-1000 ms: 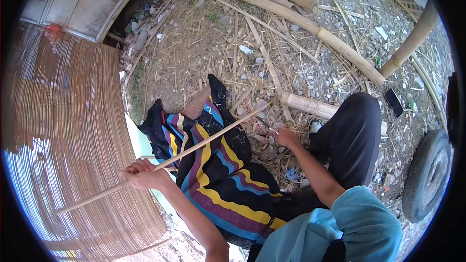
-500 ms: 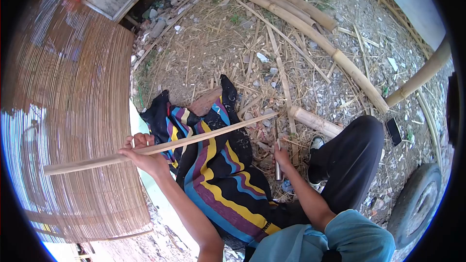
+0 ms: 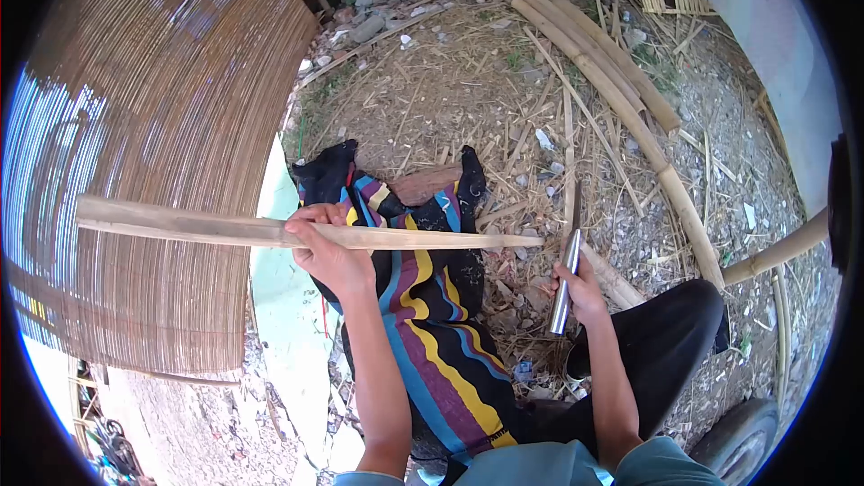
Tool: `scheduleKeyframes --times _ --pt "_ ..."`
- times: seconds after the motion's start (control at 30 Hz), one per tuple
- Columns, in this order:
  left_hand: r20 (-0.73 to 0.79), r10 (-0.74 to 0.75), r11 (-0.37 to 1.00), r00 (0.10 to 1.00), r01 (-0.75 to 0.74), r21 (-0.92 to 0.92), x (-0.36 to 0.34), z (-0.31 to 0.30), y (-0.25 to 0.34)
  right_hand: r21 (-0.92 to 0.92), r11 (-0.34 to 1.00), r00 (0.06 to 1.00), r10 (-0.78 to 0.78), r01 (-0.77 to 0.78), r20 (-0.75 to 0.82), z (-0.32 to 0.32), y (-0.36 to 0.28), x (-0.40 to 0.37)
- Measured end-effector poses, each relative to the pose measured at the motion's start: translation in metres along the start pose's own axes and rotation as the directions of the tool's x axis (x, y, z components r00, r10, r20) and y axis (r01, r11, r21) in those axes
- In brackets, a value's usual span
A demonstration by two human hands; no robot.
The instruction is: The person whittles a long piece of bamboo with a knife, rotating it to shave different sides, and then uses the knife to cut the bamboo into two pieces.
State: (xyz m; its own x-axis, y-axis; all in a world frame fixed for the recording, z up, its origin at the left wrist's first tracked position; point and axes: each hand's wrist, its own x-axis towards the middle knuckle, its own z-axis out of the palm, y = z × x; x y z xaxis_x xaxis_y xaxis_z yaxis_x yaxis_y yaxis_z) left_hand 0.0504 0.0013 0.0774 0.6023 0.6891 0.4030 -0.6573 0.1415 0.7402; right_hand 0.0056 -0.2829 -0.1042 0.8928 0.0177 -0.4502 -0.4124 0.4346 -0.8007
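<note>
My left hand [image 3: 333, 256] is closed around a long split bamboo strip [image 3: 189, 223], which lies nearly level across my front. The strip's thin right end stops just short of my right hand [image 3: 581, 290]. That hand grips the shiny metal handle of a knife [image 3: 562, 301], its dark narrow blade pointing away from me, close beside the strip's end but apart from it. Under the strip, a black cloth with yellow, blue and purple stripes [image 3: 432, 351] covers my left leg.
A slatted bamboo screen [image 3: 171, 144] stands on the left. Several bamboo poles [image 3: 621, 99] lie at the upper right, and a short bamboo piece [image 3: 612, 276] is near my right knee. A tyre [image 3: 738, 441] sits at lower right. Rubble and bamboo scraps litter the ground.
The bamboo strip has turned from a slant to nearly level, its broad face now showing. My right hand has raised the knife from near the ground towards the strip's end. The view has shifted.
</note>
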Motion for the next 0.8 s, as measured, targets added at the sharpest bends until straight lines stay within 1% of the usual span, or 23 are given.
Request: scheduleKeyframes --times 0.03,0.07,0.13,0.17,0.2,0.27,0.3,0.33,0.4,0.43,0.47,0.5,0.53,0.57,0.6,0.63,0.67,0.7,0.73,0.8 --pt "0.005 0.035 0.999 0.999 -0.035 -0.031 0.001 -0.002 -0.003 -0.061 0.998 0.999 -0.029 0.032 0.041 0.008 -0.007 -0.004" --pt "-0.009 0.045 0.998 0.999 -0.046 -0.036 0.001 -0.002 -0.004 -0.073 0.997 0.998 -0.033 0.037 0.053 0.015 -0.014 -0.008" --pt "-0.022 0.088 0.993 0.996 -0.086 0.077 -0.001 -0.001 -0.005 -0.301 0.947 0.982 -0.064 0.116 0.176 0.027 -0.024 -0.018" --pt "-0.07 0.076 0.994 0.995 -0.07 0.087 -0.002 0.0 -0.004 -0.392 0.904 0.967 -0.079 0.172 0.241 0.032 -0.025 -0.022" --pt "-0.088 0.088 0.993 0.992 -0.081 0.083 -0.003 0.001 -0.003 -0.404 0.897 0.964 -0.079 0.181 0.256 0.032 -0.027 -0.029" --pt "-0.118 -0.03 0.999 0.993 0.035 0.035 -0.001 0.003 -0.001 -0.562 0.798 0.931 0.002 0.218 0.365 0.033 -0.028 -0.038" --pt "-0.047 -0.023 1.0 0.999 0.024 0.02 0.002 -0.003 -0.005 -0.554 0.795 0.916 -0.003 0.245 0.4 0.033 -0.027 -0.041" --pt "-0.062 -0.004 1.0 0.998 0.005 0.011 0.002 -0.005 -0.006 -0.561 0.785 0.908 -0.006 0.263 0.418 0.034 -0.031 -0.044" --pt "0.113 -0.086 0.987 0.99 0.1 -0.122 0.0 -0.001 -0.008 -0.606 0.766 0.914 0.063 0.213 0.401 0.036 -0.045 -0.051" --pt "0.179 -0.118 0.991 0.977 0.128 -0.047 0.001 0.002 -0.008 -0.588 0.79 0.921 0.081 0.174 0.382 0.036 -0.053 -0.051" --pt "0.245 -0.157 0.988 0.957 0.154 0.031 0.002 0.005 -0.007 -0.591 0.784 0.918 0.073 0.189 0.39 0.034 -0.059 -0.047" --pt "0.323 -0.201 0.978 0.925 0.17 0.12 0.004 0.008 -0.008 -0.568 0.796 0.921 0.033 0.211 0.389 0.032 -0.067 -0.043" --pt "0.404 -0.185 0.978 0.896 0.128 0.163 0.008 0.013 -0.011 -0.542 0.806 0.923 -0.012 0.237 0.385 0.033 -0.077 -0.039" --pt "0.447 -0.171 0.982 0.878 0.113 0.153 0.01 0.019 -0.015 -0.579 0.772 0.935 -0.055 0.262 0.35 0.037 -0.09 -0.037" --pt "0.491 -0.155 0.985 0.857 0.097 0.142 0.011 0.025 -0.017 -0.578 0.766 0.932 -0.076 0.283 0.356 0.039 -0.101 -0.035" --pt "0.501 -0.132 0.989 0.855 0.082 0.122 0.013 0.031 -0.017 -0.551 0.765 0.919 -0.133 0.333 0.372 0.041 -0.112 -0.032" --pt "0.559 -0.141 0.988 0.817 0.081 0.132 0.014 0.038 -0.018 -0.522 0.762 0.903 -0.191 0.384 0.385 0.043 -0.124 -0.03" --pt "0.615 -0.153 0.986 0.774 0.08 0.145 0.014 0.044 -0.018 -0.53 0.742 0.898 -0.23 0.411 0.375 0.046 -0.135 -0.031" --pt "0.628 -0.133 0.99 0.767 0.067 0.128 0.014 0.051 -0.02 -0.524 0.735 0.891 -0.255 0.43 0.375 0.05 -0.145 -0.034" --pt "0.6 -0.194 0.981 0.776 0.156 0.115 0.008 0.067 -0.029 -0.494 0.686 0.838 -0.356 0.534 0.413 0.056 -0.165 -0.045"
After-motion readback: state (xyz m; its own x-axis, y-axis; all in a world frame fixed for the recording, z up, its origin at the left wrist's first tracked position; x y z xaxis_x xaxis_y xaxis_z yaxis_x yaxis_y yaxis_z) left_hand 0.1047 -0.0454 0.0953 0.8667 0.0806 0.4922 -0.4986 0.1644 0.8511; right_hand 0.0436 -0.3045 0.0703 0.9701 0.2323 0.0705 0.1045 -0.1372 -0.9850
